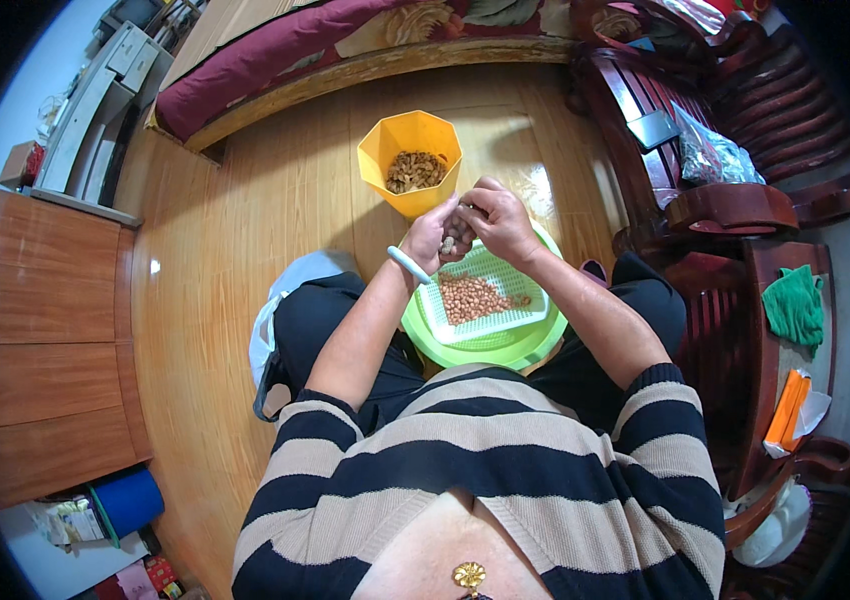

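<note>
My left hand and my right hand meet above a white mesh basket, fingers pinched together on a peanut between them. The basket holds a pile of shelled peanuts and rests in a round green basin on my lap. Just beyond my hands, on the wooden floor, stands a yellow bin with brown peanut shells inside. A white bangle circles my left wrist.
A dark wooden armchair stands at my right, with a plastic bag on its seat and a green cloth and orange packet beside it. A wooden cabinet lines the left. A cushioned bench lies ahead.
</note>
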Demonstrator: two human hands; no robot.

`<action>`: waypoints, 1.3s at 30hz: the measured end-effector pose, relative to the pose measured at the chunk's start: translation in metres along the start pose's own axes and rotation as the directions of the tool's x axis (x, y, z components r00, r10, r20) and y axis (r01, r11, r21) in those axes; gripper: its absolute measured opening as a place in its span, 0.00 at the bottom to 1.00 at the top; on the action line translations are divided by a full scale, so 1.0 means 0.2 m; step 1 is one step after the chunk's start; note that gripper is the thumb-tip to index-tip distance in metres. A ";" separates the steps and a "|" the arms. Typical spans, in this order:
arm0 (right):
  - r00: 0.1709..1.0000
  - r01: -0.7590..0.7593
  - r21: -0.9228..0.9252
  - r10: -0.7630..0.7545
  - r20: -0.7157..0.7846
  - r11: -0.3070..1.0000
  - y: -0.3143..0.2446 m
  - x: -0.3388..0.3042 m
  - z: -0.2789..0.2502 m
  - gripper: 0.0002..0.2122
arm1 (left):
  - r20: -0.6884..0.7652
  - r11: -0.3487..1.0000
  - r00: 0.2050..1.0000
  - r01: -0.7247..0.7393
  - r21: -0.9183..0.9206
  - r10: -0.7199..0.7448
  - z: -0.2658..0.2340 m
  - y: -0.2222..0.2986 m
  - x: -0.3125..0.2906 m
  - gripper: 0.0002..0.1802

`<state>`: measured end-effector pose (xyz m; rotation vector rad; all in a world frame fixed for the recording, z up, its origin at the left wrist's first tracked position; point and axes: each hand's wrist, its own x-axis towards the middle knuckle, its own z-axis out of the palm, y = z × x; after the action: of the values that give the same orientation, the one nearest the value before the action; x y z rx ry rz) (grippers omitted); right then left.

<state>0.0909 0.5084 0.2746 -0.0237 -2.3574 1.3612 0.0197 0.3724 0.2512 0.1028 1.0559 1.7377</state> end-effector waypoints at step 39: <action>0.768 -0.497 -0.460 0.620 0.162 0.736 0.40 -0.22 0.04 0.14 | -0.207 0.098 0.962 0.192 0.977 0.179 -0.26 -0.34 0.13 0.29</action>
<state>0.1125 0.5342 0.1888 -0.7716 -3.0184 1.1506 0.0290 0.3658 0.1627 0.7493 2.3455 0.6277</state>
